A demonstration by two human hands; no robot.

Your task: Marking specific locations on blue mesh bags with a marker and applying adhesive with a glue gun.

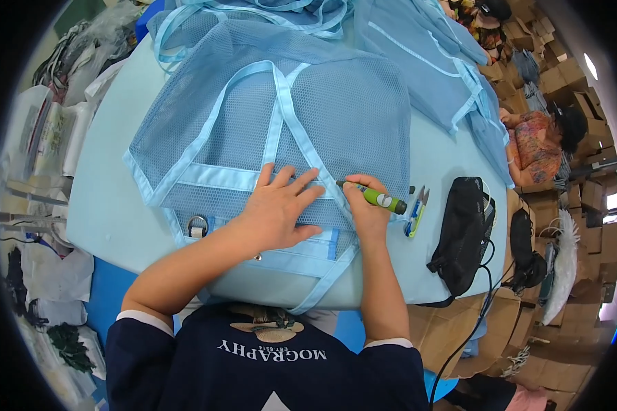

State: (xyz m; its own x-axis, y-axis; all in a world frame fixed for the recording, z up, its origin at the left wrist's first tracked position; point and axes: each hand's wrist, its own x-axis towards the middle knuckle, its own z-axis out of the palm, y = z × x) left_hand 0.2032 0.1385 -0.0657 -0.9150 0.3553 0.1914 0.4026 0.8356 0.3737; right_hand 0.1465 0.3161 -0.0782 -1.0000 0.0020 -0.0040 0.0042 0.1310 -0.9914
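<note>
A blue mesh bag [349, 103] with light blue binding and straps lies flat across the table in front of me. My left hand [274, 209] rests on its near part with the fingers spread, across the horizontal binding band. In my right hand [369, 211] is a green marker pen [380, 198]. Its dark end points left, at the diagonal strap [305, 140] near my left fingertips; I cannot tell whether it touches. Left of my left wrist, a metal ring [197, 225] sits on the bag's near band.
Thread snips [416, 214] lie right of my right hand, with a black pouch and cable [463, 233] beyond. More blue mesh pieces [418, 48] cover the table's far side. Another person [538, 144] is at the right among cardboard boxes [565, 75]. Plastic-wrapped bundles [51, 133] stand at left.
</note>
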